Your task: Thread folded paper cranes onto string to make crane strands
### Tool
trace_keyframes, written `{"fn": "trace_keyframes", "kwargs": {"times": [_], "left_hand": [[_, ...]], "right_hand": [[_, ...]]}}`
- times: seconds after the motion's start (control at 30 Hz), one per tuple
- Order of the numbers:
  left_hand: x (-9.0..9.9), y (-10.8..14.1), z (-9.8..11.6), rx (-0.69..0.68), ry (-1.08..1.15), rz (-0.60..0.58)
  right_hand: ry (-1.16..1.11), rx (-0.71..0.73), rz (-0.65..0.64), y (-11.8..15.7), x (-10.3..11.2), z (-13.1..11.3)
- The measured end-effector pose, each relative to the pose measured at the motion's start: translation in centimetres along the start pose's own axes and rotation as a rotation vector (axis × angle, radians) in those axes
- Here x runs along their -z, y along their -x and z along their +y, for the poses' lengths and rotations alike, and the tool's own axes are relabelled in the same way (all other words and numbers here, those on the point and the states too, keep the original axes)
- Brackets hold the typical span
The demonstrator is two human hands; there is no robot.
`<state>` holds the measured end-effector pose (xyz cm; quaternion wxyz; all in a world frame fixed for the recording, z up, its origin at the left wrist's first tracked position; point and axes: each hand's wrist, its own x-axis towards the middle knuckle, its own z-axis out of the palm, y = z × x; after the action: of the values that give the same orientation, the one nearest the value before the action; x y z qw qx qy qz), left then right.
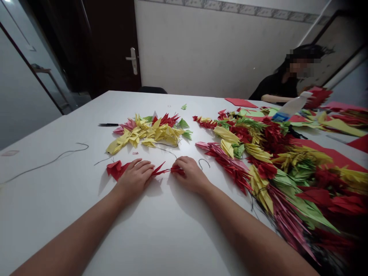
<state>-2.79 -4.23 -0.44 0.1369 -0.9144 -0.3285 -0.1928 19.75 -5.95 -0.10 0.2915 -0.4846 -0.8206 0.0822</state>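
Note:
My right hand (191,175) pinches a strip of red folded paper (175,170) between its fingertips. My left hand (135,177) lies on the white table (161,237), its fingers over another red folded paper piece (115,169), whose point (158,170) reaches towards my right hand. A thin dark wire (166,150) runs from the yellow folded paper pile (146,132) just above my hands. A short wire hook (203,163) lies next to my right hand. A large heap of red, yellow and green folded paper pieces (273,165) spreads along my right.
A black pen (108,124) and a long dark wire (48,161) lie on the table's left. A plastic bottle (290,106) and red paper sheets (240,102) stand at the far right. A seated person (283,82) works beyond the table, and a door (113,42) stands behind it.

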Motion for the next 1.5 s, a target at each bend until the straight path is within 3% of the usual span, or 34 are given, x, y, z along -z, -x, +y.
{"fn": "trace_keyframes", "kwargs": {"times": [0.3,0.53,0.7,0.9,1.3,1.5], "left_hand": [[0.0,0.1,-0.2,0.065,-0.015,0.038],[0.5,0.0,-0.8,0.142,0.003,0.148],[0.8,0.0,-1.0,0.193,0.018,0.212],[0.8,0.0,-1.1,0.195,0.039,0.157],[0.8,0.0,-1.2,0.218,0.108,0.106],[0.8,0.1,-1.1,0.221,0.077,0.048]], "right_hand": [[-0.032,0.050,-0.015,-0.3,0.2,-0.6],[-0.191,-0.282,-0.068,0.2,0.6,-0.7],[-0.176,-0.319,-0.070,0.3,0.1,0.0],[-0.141,-0.405,-0.079,0.0,0.1,0.2],[-0.122,-0.385,-0.040,-0.3,0.1,-0.1],[-0.079,-0.483,-0.063,-0.3,0.3,-0.4]]}}
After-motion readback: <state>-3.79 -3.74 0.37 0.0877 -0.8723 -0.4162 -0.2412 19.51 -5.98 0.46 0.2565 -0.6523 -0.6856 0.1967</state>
